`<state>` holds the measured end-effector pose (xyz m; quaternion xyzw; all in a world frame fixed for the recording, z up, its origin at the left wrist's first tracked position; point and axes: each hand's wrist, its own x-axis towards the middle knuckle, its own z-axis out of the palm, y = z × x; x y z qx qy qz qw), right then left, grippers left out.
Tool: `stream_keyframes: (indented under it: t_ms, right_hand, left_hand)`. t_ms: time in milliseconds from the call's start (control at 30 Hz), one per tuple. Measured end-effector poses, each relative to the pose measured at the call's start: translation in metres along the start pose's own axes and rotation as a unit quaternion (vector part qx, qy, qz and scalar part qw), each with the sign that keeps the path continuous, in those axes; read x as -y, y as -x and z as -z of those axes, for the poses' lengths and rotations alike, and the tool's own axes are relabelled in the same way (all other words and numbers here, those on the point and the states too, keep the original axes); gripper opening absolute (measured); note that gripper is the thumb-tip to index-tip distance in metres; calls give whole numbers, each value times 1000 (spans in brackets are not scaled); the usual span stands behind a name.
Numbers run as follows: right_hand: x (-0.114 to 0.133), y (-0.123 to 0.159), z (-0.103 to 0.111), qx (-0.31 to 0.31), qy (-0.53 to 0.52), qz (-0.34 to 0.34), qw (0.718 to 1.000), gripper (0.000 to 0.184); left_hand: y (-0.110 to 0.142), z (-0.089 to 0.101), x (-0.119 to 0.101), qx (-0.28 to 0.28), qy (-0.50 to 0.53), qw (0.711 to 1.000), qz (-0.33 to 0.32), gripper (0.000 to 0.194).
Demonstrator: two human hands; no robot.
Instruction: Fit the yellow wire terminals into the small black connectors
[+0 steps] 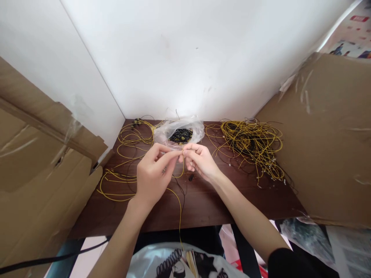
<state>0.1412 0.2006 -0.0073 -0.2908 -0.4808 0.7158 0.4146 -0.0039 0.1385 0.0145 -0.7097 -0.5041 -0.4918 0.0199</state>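
My left hand (156,168) and my right hand (199,159) meet fingertip to fingertip above the table, both closed in a pinch. Between the fingertips runs a thin yellow wire (183,168), which hangs down in a curve below them. Any small part at the wire's end is hidden by the fingers. Just behind the hands, a clear plastic bag (198,130) stands open, with many small black and yellowish pieces (180,136) inside. Beneath my right hand lies a small black piece (191,177) on the brown table (214,208).
A tangled heap of yellow and black wires (252,143) covers the table's right side. Looser yellow wire loops (136,133) lie at the left. Cardboard sheets (324,135) wall the right, with another cardboard panel (43,185) on the left. A white wall (185,69) rises behind.
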Motion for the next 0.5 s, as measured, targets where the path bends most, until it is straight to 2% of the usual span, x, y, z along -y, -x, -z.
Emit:
stream_keyframes:
  t_ms: [67, 167, 500]
  right_hand:
    - [1, 1, -1, 12, -3, -19, 1000, 14]
    - [2, 2, -1, 41, -20, -33, 998, 17]
    - [2, 3, 3, 65, -40, -16, 997, 17]
  left_hand:
    - [-2, 0, 3, 20, -18, 999, -30, 19]
    - [-5, 0, 7, 28, -31, 998, -40, 17]
    - [-10, -2, 10, -1, 35, 999, 6, 12]
